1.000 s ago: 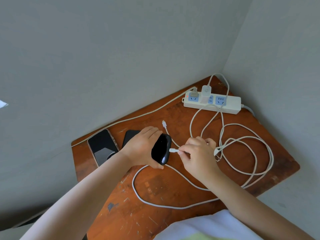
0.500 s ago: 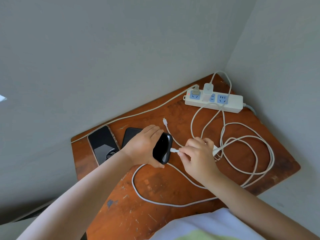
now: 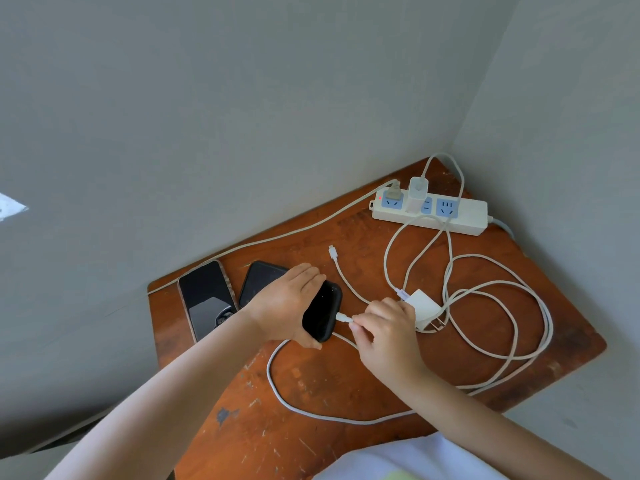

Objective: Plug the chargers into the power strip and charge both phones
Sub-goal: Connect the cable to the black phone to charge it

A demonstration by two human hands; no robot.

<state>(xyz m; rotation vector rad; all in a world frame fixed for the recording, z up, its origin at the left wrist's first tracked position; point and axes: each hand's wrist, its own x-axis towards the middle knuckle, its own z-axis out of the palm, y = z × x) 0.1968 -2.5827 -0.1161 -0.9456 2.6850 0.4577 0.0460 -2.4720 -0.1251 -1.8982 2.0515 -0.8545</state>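
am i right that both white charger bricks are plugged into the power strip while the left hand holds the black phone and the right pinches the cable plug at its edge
Not quite. The head view shows only one white charger brick plugged into the power strip; the other charger brick lies loose on the table, prongs exposed, beside the right hand. The rest holds: the left hand grips the black phone, and the right pinches the cable plug at its edge.

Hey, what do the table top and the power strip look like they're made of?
Table: looks like reddish-brown varnished wood, with pale scratches and worn patches across it. Power strip: looks like smooth white moulded plastic with blue socket faces, probably hard and slightly glossy.
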